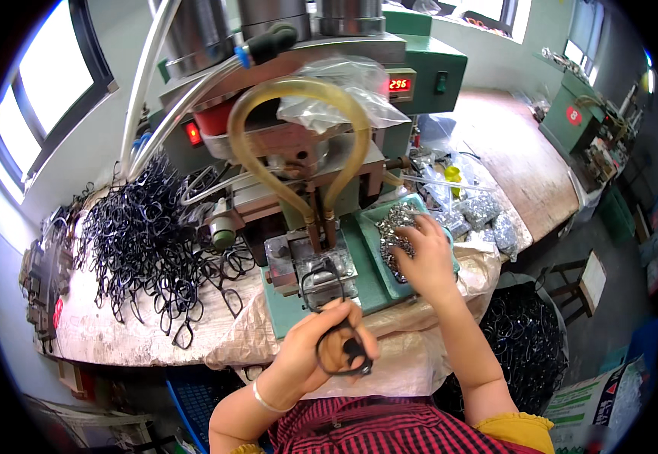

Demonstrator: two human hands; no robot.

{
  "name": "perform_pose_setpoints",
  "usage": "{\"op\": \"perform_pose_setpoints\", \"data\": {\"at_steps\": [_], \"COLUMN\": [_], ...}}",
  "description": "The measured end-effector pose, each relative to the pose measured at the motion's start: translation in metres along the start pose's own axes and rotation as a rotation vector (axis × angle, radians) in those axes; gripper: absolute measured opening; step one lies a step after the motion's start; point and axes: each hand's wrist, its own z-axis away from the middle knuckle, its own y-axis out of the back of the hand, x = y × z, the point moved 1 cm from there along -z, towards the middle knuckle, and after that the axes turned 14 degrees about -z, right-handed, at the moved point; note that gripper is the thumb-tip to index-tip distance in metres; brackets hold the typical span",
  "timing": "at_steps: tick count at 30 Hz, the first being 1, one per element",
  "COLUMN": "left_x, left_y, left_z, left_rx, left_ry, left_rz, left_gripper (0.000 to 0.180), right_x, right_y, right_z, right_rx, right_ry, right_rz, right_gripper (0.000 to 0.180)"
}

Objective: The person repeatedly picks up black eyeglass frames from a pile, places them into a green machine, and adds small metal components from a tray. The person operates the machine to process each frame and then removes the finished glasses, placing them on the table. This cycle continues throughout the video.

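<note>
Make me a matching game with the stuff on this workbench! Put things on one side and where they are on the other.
Things:
1. black frame
2. small silver parts
3. heap of black frames
4. yellow hose

Places:
A. looped on the front of the machine
B. in the left hand
C. under the right hand
D. on the bench, left of the machine

Pairs: 1-B, 2-C, 3-D, 4-A

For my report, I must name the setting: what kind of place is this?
Probably a small factory workshop: a green bench press machine, a heap of black frame parts, and a tray of small metal pieces under the right hand.
</note>
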Motion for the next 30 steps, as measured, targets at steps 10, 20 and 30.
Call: {"op": "perform_pose_setpoints", "data": {"at_steps": [10, 20, 30], "left_x": [-0.006, -0.003, 0.04], "left_y": [0.001, 0.029, 0.026], "left_z": [-0.011, 0.097, 0.113], "left_rx": [0.126, -0.381, -0.204], "left_ry": [-0.05, -0.802, -1.211], "left_rz": [-0.121, -0.701, -0.771], "left_gripper": [0.027, 0.041, 0.016], "right_x": [0.011, 0.055, 0.032], "right_y": [-0.024, -0.018, -0.053], "right_z": [-0.005, 0.025, -0.015], "right_rx": [-0.167, 0.324, 0.269], "right_ry": [0.345, -0.446, -0.31], "right_rz": [-0.098, -0.962, -1.162], "right_gripper": [0.014, 0.012, 0.016]}}
